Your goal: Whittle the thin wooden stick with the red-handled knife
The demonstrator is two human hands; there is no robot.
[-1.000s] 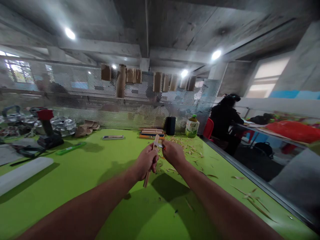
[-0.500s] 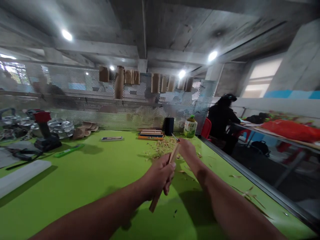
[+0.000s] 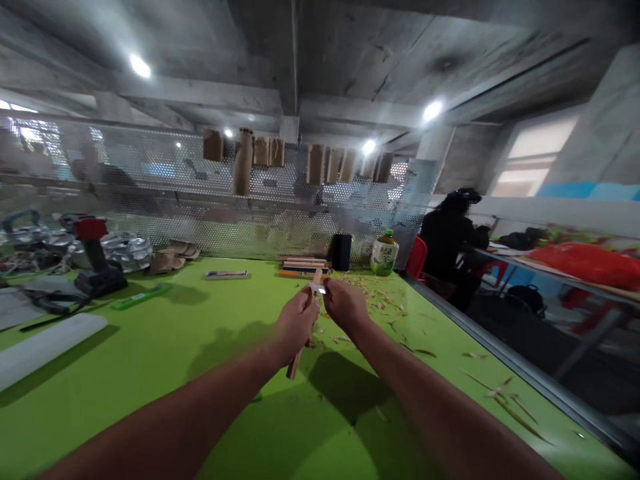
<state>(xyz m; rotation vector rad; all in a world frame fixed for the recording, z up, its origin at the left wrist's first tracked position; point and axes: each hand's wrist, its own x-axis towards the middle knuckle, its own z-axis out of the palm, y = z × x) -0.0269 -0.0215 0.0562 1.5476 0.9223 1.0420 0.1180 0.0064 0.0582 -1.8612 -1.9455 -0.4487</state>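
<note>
- Concrete ceiling (image 3: 350, 40) and a perforated metal panel (image 3: 175, 213) stand beyond the fingers, with brown pieces (image 3: 243, 162) along the panel's upper part.
- Green worktop (image 3: 165, 360) spreads beneath the fingers.
- Left hand (image 3: 297, 319): its fingers are wrapped around a wooden strip (image 3: 294, 367), which slants with its lower end nearer the wearer and its upper end poking out past the fingers.
- Right hand (image 3: 347, 305): its fingers are clamped on a small knife (image 3: 322, 290), handle mostly hidden; the bright blade lies at the strip's upper part, though whether it touches the wood I cannot tell.
- Pale shavings (image 3: 384, 303) lie scattered beyond and to the right of the fingers.
- Farther off, past the fingertips: an orange-edged box (image 3: 303, 272), a black box (image 3: 342, 252) and a green-capped bottle (image 3: 384, 257).
- Well left of the fingers: a red-and-black power tool (image 3: 95, 257) and a white block (image 3: 50, 350).
</note>
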